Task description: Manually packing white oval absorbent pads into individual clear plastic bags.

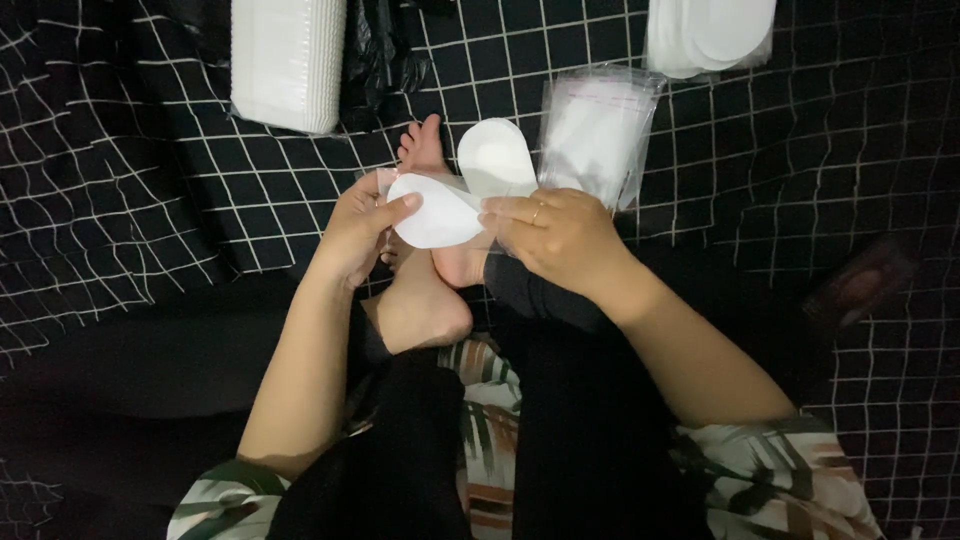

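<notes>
**A:** Black cloth with a white grid (800,180) covers the whole floor. What's in hand?

**B:** I see two white oval insoles. The left hand (358,235) pinches the front insole (432,212) at its left end, thumb on top, fingers curled behind. The right hand (560,235) grips its right end, fingers closed, ring on one finger. The second insole (497,158) stands just behind, touching the first; which hand holds it I can't tell.

**A:** Position?

**B:** Centre frame, above the person's bare feet (430,270), crossed on the cloth.

**A:** Surroundings?

**B:** Clear plastic bag of white pieces (598,135) just beyond the right hand. Stack of white insoles (710,35) top right. White ribbed block (288,60) top left, crumpled black plastic (385,55) beside it. Dark reddish packet (860,285) far right, blurred.
</notes>
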